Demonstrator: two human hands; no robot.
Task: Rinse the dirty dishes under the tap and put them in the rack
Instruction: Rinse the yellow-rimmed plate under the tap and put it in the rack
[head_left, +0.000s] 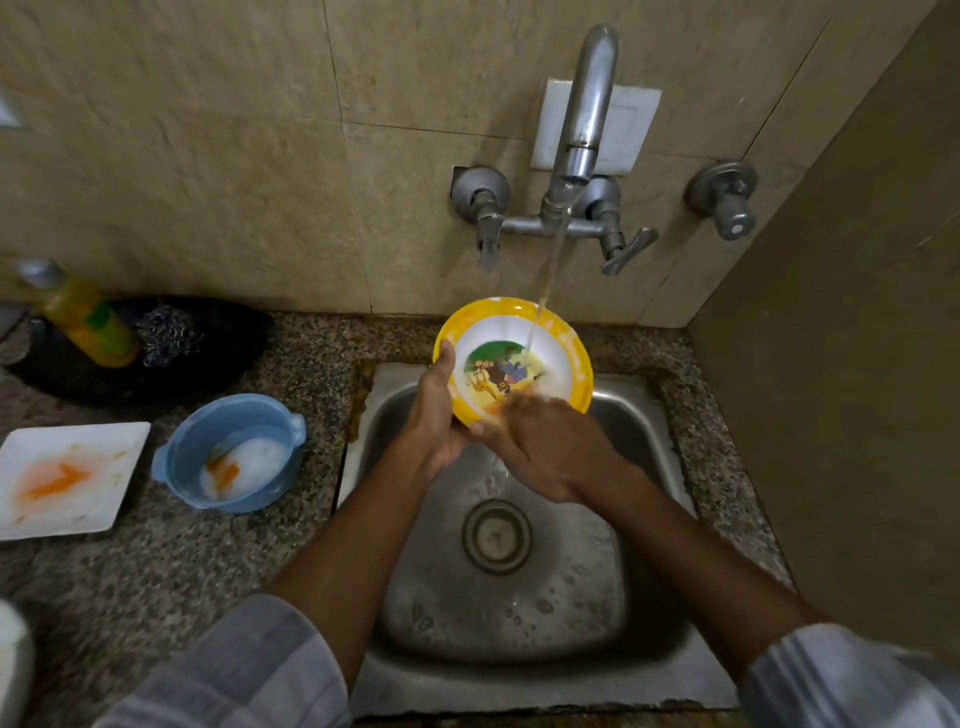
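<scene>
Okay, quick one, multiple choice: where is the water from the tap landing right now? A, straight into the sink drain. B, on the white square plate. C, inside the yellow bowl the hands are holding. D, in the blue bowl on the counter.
C: the stream from the tap falls into the yellow bowl, which the left hand grips by its rim over the sink while the right hand rubs its inside.

Two bare forearms enter from the bottom edge; each wears a loose sleeve, the left sleeve (249, 670) and the right sleeve (852, 680), pushed back toward the elbow; the cloth is pale grey-blue with faint broad stripes or checks; it bunches in soft folds at the cuffs; left hand (434, 415) and right hand (545, 441) are bare.
</scene>
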